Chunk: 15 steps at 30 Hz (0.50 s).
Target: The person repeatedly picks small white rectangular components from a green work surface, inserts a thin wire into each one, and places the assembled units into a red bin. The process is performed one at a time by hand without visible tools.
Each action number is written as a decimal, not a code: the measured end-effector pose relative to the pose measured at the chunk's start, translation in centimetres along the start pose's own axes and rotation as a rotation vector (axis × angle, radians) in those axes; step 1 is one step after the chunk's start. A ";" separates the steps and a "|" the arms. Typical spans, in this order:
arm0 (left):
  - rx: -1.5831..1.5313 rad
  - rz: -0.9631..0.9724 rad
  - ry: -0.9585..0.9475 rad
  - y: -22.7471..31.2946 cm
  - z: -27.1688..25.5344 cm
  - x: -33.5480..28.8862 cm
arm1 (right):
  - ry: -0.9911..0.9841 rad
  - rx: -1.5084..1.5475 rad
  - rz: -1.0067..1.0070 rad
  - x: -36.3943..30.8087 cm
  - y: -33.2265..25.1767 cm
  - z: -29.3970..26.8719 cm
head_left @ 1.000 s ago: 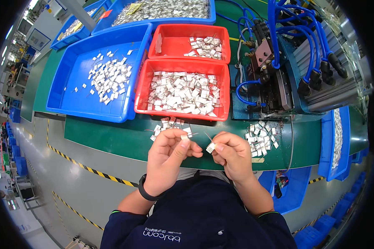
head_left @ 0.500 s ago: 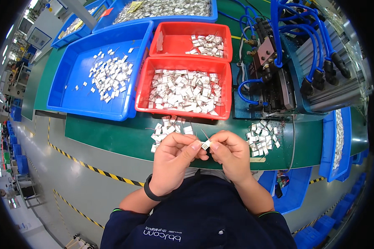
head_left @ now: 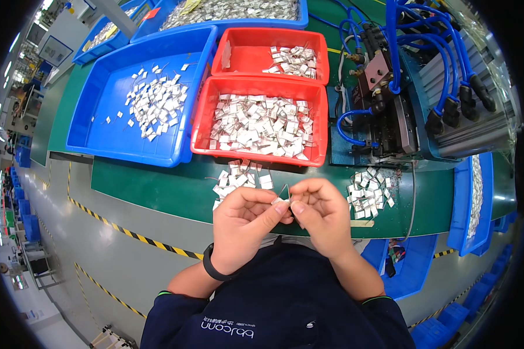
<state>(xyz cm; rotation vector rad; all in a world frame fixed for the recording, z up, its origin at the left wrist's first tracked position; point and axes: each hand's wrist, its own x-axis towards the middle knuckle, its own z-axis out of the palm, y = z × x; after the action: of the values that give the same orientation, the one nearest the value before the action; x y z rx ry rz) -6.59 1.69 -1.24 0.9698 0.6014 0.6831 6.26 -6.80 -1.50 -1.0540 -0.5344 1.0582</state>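
Note:
Near the table's front edge, my left hand (head_left: pixel 244 221) pinches a small white block-shaped part (head_left: pixel 280 200) between thumb and forefinger. Thin wire leads (head_left: pixel 285 189) stick up from it, away from me. My right hand (head_left: pixel 322 218) meets it from the other side, thumb and forefinger closed at the part's leads. The fingertips hide most of the part. Just beyond my left hand lies a loose pile of like white parts (head_left: pixel 239 177). Another pile (head_left: pixel 370 192) sits to the right of my right hand.
Behind my hands stand two red bins (head_left: pixel 201 125) with white parts. A large blue bin (head_left: pixel 93 116) is at left, and a blue tray (head_left: pixel 457 203) at right. A machine with blue air hoses (head_left: pixel 390 110) occupies the right back of the green table (head_left: pixel 151 186).
The white part has turned between my fingers, so less of its face shows and its leads stand up more plainly. My right fingertips have shifted slightly left onto the leads.

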 end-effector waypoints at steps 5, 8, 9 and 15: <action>-0.050 -0.084 -0.068 0.3 0.0 -0.4 | -0.087 0.020 -0.040 1.3 -0.6 -0.3; -0.082 -0.160 -0.133 0.6 -0.3 -0.4 | -0.101 0.002 -0.080 1.3 -0.7 -0.2; -0.086 -0.179 -0.146 1.0 -0.3 -0.4 | -0.095 0.004 -0.094 1.2 -0.8 0.0; -0.187 -0.263 -0.166 0.8 -0.4 -0.8 | 0.014 0.230 -0.071 2.1 -1.2 -0.8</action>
<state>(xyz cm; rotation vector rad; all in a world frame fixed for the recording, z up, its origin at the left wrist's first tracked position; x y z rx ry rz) -7.53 1.60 -0.60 0.7488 0.4977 0.4121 8.37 -5.37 -0.99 -0.8337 -0.4248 1.0222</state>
